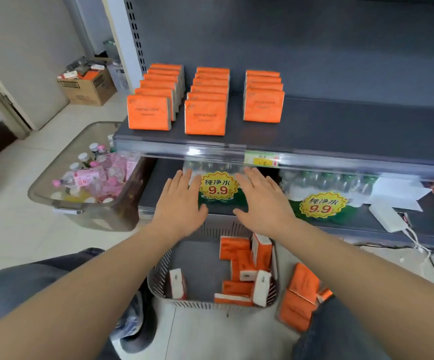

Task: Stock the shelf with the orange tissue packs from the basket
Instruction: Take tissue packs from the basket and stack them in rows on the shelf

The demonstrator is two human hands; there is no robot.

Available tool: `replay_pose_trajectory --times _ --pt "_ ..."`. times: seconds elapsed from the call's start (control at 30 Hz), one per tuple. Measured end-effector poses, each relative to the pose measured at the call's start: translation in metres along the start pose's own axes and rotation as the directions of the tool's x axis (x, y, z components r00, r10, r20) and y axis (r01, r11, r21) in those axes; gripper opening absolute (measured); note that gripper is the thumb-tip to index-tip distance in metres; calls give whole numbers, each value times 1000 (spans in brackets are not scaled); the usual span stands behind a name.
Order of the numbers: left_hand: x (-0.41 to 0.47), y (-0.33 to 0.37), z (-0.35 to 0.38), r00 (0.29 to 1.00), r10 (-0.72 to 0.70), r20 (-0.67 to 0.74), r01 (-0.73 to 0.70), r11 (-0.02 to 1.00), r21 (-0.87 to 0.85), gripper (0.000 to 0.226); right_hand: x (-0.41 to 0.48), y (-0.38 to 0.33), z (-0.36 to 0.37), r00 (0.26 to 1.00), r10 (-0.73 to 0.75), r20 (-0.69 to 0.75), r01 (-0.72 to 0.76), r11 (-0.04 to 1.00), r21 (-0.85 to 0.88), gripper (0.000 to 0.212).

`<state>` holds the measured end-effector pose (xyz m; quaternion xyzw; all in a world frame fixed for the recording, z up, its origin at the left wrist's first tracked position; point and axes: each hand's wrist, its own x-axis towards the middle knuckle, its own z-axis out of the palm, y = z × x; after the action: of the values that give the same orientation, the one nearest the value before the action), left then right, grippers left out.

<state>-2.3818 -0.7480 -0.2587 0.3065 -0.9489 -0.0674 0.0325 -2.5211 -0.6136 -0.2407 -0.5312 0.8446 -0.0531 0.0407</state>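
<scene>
Three rows of upright orange tissue packs stand on the dark shelf [340,131]: a left row [149,116], a middle row [205,117] and a shorter right row [263,106]. Below, on the floor, a grey slotted basket [158,279] holds several loose orange tissue packs [239,258]. My left hand [178,203] and my right hand [262,198] hover palm-down, fingers spread and empty, above the basket's far rim and below the shelf edge.
A bundle of orange packs [300,297] lies on the floor right of the basket. A clear bin of pink-labelled bottles [94,178] sits left. The lower shelf holds water bottle packs [319,201] with price signs and a white power bank [390,216]. A cardboard box [88,87] stands far left.
</scene>
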Motion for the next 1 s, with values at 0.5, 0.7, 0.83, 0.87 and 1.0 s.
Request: replay_pose_trajectory --times 0.5,0.7,0.83,0.87,1.0 --pt "-45 -36 121 851 -293 436 412 888 -206 59 -30 13 114 936 74 343 -84 996 15 76" --pt "-47 -49 169 722 -406 560 579 798 -168 62 -19 20 161 902 120 416 -132 991 0 70" --pt "-45 -62 195 640 -470 607 671 727 -146 61 -7 24 188 868 148 475 -145 988 -41 66" --pt "-43 -64 201 623 -487 612 692 708 -140 60 -3 25 194 861 155 485 -152 987 -45 66" --pt "-36 -70 221 528 -550 647 765 639 -81 61 20 30 218 843 157 515 -149 987 -56 64"
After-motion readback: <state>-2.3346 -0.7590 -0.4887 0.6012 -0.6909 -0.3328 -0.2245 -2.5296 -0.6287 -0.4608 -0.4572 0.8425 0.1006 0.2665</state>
